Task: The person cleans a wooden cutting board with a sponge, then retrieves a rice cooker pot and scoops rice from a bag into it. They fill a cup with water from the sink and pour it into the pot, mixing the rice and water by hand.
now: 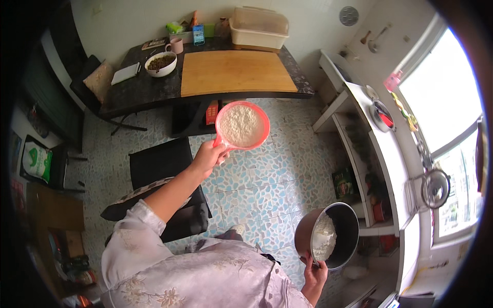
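Observation:
My left hand [209, 157] grips the handle of a red plastic dipper [265, 133], held out level above the floor. Whitish flour [242, 125] fills much of its bowl. Low on the right, my right hand [316, 276] clasps the rim of a deep metal pot [346, 235], thumb near the inside edge. The pot is tilted, its mouth turned to the right. White flour [324, 238] lies against its inner wall. Beyond the dipper, a wooden board [238, 71] rests on a dark table [138, 96].
A white bowl of chopped filling [161, 64], a pink mug [176, 45], a phone [198, 35] and a lidded plastic box [260, 29] stand on the table. A black chair [163, 165] is at my left. White shelving [389, 161] runs along the right wall, bearing a metal pot [381, 115].

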A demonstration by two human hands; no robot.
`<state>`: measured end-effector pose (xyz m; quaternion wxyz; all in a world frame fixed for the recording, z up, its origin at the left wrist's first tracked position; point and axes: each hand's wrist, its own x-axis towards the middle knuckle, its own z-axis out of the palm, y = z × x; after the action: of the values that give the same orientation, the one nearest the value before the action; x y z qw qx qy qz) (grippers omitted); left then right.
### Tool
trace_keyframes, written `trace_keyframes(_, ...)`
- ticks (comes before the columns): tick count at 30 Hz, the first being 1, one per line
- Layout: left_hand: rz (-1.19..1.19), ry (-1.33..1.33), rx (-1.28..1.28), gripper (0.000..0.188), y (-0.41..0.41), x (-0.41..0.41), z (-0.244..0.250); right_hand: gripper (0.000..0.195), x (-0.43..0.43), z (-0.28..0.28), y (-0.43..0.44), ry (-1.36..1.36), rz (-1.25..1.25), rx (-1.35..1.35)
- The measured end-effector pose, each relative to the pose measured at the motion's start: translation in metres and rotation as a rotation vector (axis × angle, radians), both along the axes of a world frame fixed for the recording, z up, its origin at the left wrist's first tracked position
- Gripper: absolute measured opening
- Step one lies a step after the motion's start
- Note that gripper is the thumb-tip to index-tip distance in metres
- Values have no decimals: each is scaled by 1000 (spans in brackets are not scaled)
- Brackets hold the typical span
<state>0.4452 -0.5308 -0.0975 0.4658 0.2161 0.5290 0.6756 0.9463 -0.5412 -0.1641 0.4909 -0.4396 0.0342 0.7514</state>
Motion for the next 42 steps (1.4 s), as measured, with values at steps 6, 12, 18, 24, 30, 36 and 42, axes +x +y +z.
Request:
trace_keyframes(6,177,-63,-82,15,121,-18,-24,41,-30,12,170,-8,207,39)
trace_keyframes(12,375,-9,-64,18,219,-34,-53,39,-88,7,356,-36,418,83)
trace_keyframes(18,643,-85,-158,24,289,-51,-53,40,-166,15,509,107,631,128)
trace_keyframes(24,759,-121,-199,28,342,-107,-63,44,-262,30,611,102,704,103)
trace_keyframes(30,810,-92,-224,30,389,-214,-96,44,-369,22,675,155,727,46)
trace_keyframes(36,838,-48,-238,32,439,-342,-129,48,-485,18,711,71,763,-39)
trace_keyframes(42,858,50,-326,34,466,-441,-157,46,-572,-4,721,109,846,-109)
